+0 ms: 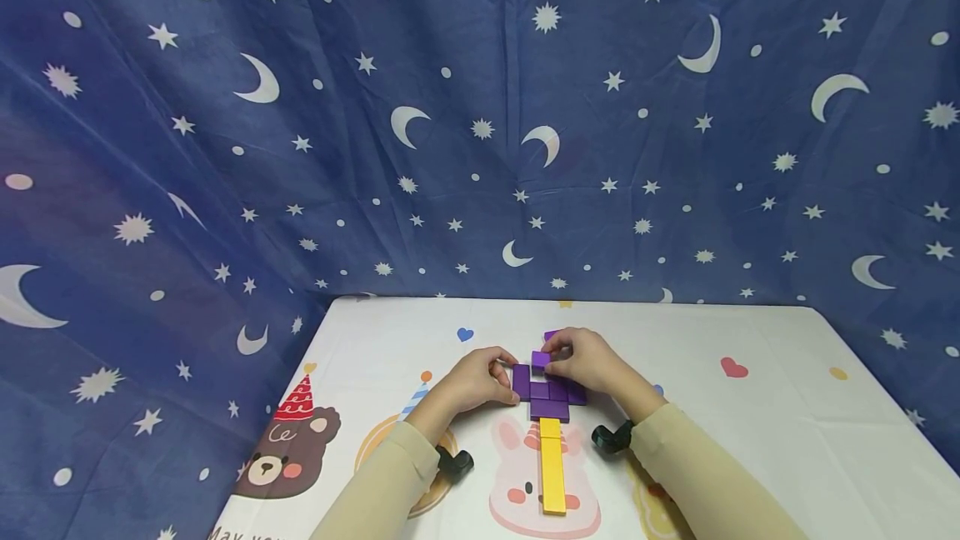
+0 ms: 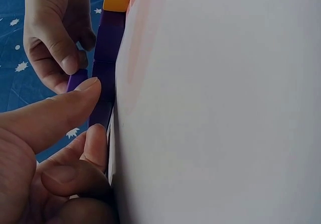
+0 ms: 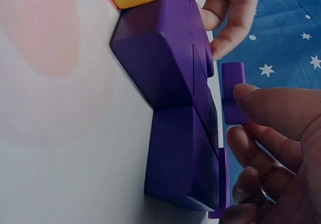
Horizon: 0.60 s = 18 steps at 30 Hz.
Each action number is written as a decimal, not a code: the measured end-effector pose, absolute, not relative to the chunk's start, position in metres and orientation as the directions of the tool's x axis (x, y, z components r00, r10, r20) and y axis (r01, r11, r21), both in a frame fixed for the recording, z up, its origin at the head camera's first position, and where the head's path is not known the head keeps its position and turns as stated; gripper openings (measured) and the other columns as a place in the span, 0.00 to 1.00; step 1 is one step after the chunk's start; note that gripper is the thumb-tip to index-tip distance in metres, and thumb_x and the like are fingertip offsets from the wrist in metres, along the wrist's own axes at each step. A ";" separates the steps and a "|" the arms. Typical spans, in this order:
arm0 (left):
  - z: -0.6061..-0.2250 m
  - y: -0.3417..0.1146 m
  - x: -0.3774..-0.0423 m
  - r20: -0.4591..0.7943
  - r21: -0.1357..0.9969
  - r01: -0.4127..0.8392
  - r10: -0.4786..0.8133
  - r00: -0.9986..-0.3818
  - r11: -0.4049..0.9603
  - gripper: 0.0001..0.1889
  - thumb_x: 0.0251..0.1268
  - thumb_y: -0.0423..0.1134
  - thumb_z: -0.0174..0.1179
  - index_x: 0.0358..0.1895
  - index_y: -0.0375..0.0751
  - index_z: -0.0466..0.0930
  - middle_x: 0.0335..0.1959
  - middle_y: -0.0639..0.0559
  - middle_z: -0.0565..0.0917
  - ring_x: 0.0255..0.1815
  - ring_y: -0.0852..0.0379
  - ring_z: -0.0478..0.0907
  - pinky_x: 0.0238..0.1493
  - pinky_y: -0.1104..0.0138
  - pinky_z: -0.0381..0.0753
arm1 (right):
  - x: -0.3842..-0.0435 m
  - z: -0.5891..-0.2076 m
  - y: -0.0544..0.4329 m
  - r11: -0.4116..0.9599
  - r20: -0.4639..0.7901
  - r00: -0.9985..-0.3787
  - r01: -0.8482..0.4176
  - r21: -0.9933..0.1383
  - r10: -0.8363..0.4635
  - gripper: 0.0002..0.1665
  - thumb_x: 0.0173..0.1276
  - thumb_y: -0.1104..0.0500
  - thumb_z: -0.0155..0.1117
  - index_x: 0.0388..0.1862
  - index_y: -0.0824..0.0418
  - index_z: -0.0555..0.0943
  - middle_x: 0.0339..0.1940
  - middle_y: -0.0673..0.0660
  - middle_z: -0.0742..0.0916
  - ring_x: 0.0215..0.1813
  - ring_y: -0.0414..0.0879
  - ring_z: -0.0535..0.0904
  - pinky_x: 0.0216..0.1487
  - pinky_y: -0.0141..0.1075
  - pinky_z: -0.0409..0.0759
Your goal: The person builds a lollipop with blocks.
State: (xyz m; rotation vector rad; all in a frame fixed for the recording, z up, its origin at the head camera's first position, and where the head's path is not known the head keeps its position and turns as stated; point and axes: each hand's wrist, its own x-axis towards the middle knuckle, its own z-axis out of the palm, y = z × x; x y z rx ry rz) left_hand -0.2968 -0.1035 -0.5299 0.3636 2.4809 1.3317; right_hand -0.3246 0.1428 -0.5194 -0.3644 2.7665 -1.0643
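Note:
Purple wooden blocks lie close together on the table, among them a flat purple block (image 1: 549,411) at the near side. My right hand (image 1: 588,361) pinches a small purple block (image 3: 233,78) between thumb and fingers, raised over a gap in the group. My left hand (image 1: 476,377) holds the leftmost purple block (image 1: 521,382) by its near and far ends, thumb nearest me. Another purple block (image 1: 551,335) lies at the far side, partly hidden by my right hand. From the near side runs a column of a short yellow block (image 1: 550,427) and a long yellow block (image 1: 553,477).
A white tablecloth (image 1: 750,407) printed with a bear, a rabbit and hearts covers the table. Behind and to the left hangs a dark blue curtain (image 1: 480,190) with moons and stars. A black wrist camera (image 1: 613,438) sits by each sleeve.

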 end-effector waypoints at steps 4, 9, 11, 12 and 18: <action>-0.530 -0.104 -0.297 -0.141 0.838 0.082 0.360 -0.922 0.539 0.31 0.49 0.35 0.84 0.59 0.45 0.84 0.30 0.55 0.83 0.30 0.58 0.75 0.41 0.63 0.74 | -0.324 -0.519 0.141 0.729 -0.056 -0.958 -0.175 -0.661 -0.281 0.11 0.64 0.57 0.81 0.45 0.51 0.90 0.44 0.50 0.89 0.43 0.45 0.80 0.53 0.45 0.82; -0.531 -0.104 -0.297 -0.142 0.835 0.084 0.359 -0.923 0.545 0.31 0.49 0.36 0.84 0.59 0.46 0.84 0.30 0.55 0.83 0.30 0.58 0.76 0.41 0.63 0.74 | -0.324 -0.521 0.139 0.730 -0.065 -0.957 -0.170 -0.662 -0.282 0.12 0.64 0.57 0.81 0.45 0.52 0.90 0.43 0.50 0.88 0.41 0.45 0.81 0.49 0.41 0.82; -0.531 -0.104 -0.297 -0.142 0.833 0.084 0.359 -0.923 0.546 0.31 0.49 0.36 0.84 0.59 0.46 0.84 0.30 0.55 0.83 0.30 0.58 0.76 0.41 0.63 0.74 | -0.324 -0.522 0.139 0.731 -0.069 -0.956 -0.171 -0.660 -0.285 0.12 0.63 0.57 0.81 0.45 0.52 0.90 0.42 0.50 0.89 0.40 0.44 0.80 0.49 0.41 0.82; -0.531 -0.104 -0.297 -0.142 0.833 0.085 0.359 -0.923 0.546 0.31 0.49 0.36 0.84 0.60 0.46 0.84 0.30 0.55 0.83 0.30 0.58 0.76 0.41 0.63 0.74 | -0.324 -0.522 0.139 0.732 -0.071 -0.955 -0.171 -0.660 -0.287 0.12 0.63 0.57 0.81 0.45 0.52 0.90 0.41 0.49 0.89 0.40 0.44 0.81 0.49 0.41 0.81; -0.532 -0.104 -0.298 -0.144 0.831 0.082 0.355 -0.924 0.549 0.31 0.50 0.36 0.84 0.60 0.46 0.84 0.30 0.55 0.83 0.31 0.57 0.76 0.42 0.62 0.74 | -0.325 -0.524 0.139 0.737 -0.080 -0.952 -0.175 -0.653 -0.296 0.11 0.62 0.57 0.81 0.44 0.52 0.90 0.38 0.49 0.89 0.39 0.44 0.80 0.48 0.41 0.80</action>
